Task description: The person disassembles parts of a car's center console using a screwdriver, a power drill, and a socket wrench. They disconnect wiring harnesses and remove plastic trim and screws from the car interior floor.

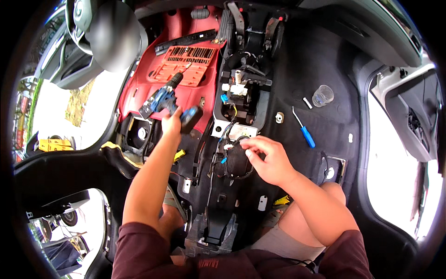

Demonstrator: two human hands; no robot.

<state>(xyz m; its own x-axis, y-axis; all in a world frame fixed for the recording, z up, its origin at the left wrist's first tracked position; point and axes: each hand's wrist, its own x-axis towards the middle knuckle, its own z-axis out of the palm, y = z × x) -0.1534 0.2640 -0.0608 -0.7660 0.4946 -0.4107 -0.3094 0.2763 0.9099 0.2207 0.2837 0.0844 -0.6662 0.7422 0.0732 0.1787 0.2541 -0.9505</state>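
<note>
My left hand (172, 123) is closed around the grip of a blue and black cordless drill (162, 98). The drill is held over the red floor, its chuck and bit pointing up and to the right toward an orange bit case (188, 65). Over the centre tunnel, my right hand (271, 162) has its fingers curled and thumb near the index finger. Whatever lies between those fingertips is too small to make out. Right beside them run dark wires with a white connector (228, 147) and a blue connector (224, 161).
A stripped centre console frame (240, 90) stands ahead, with levers beyond. On the black floor at right lie a blue-handled screwdriver (306, 136), a clear cup (323, 96) and a small bolt (307, 102). A black trim strip (186, 41) rests behind the bit case.
</note>
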